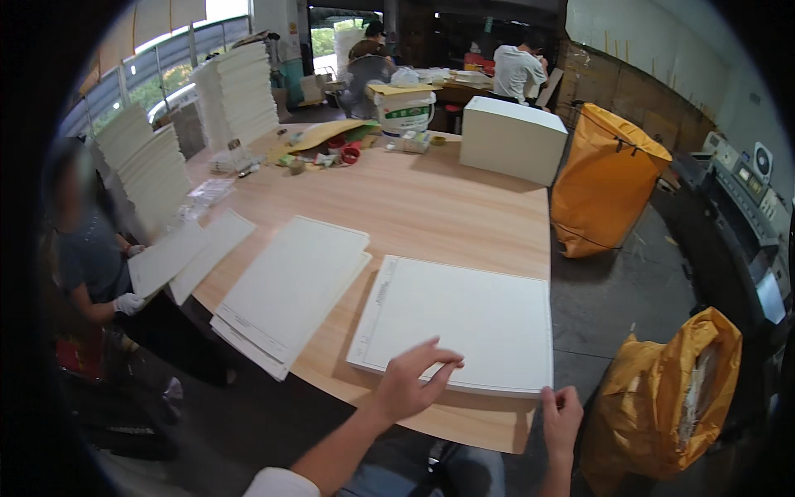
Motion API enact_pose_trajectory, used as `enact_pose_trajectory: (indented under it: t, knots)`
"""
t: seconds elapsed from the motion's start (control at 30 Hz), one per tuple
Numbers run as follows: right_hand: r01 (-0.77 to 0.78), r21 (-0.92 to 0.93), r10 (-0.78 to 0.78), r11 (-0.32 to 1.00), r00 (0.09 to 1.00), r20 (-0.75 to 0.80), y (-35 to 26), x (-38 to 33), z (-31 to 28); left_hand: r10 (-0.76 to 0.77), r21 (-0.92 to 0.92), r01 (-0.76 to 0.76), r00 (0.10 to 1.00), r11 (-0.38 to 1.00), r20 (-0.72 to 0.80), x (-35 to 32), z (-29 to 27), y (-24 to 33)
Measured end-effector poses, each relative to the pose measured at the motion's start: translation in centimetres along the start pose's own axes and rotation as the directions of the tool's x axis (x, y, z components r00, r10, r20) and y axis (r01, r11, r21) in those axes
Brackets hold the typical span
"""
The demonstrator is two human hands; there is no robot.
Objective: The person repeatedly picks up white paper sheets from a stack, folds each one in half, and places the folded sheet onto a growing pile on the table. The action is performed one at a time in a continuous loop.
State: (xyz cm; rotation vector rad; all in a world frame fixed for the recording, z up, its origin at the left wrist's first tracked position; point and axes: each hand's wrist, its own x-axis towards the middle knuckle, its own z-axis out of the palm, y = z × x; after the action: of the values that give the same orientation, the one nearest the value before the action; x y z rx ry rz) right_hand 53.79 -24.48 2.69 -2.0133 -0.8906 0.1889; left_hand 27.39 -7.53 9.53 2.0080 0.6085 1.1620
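Observation:
A squared stack of large white printed paper sheets [464,319] lies near the table's front right edge. Above its front edge hovers my left hand [414,377], fingers stretched to the right, with a gap between thumb and forefinger and nothing between them. My right hand [563,414] is at the stack's near right corner, its bent fingers pinched on the sheet edges there. How many sheets it grips cannot be told. Left of this stack, a looser pile of white sheets [290,286] lies slightly fanned, its near end at the table's edge.
At left, a person in gloves [95,265] holds white sheets [170,258]. The wooden table [422,219] bears a white block of paper [513,141], a bucket [404,112] and tape rolls [349,155] farther back. Orange sacks [609,182] stand on the right. Tall paper stacks [240,95] rise at left.

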Motion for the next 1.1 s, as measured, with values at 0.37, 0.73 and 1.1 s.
enact_pose_trajectory:
  t: [0.37, 0.73, 1.1]
  knots:
    - [0.070, -0.103, -0.065, 0.992, 0.997, 0.051, -10.8, 1.8, 0.1, -0.154, -0.080, 0.202, 0.903, 0.976, 0.401, 4.0, 3.9, -6.4]
    - [-0.216, 0.830, 0.149, 0.513, 0.975, 0.162, -10.3, 4.4, 2.0, 0.103, -0.108, -0.058, 0.869, 0.993, 0.485, 5.2, 3.1, -4.6]
    - [-0.173, 0.614, 0.111, 0.770, 0.984, 0.138, -10.0, 4.5, 1.6, -0.099, -0.252, 0.211, 0.914, 0.944, 0.394, 4.5, 3.7, -3.7]
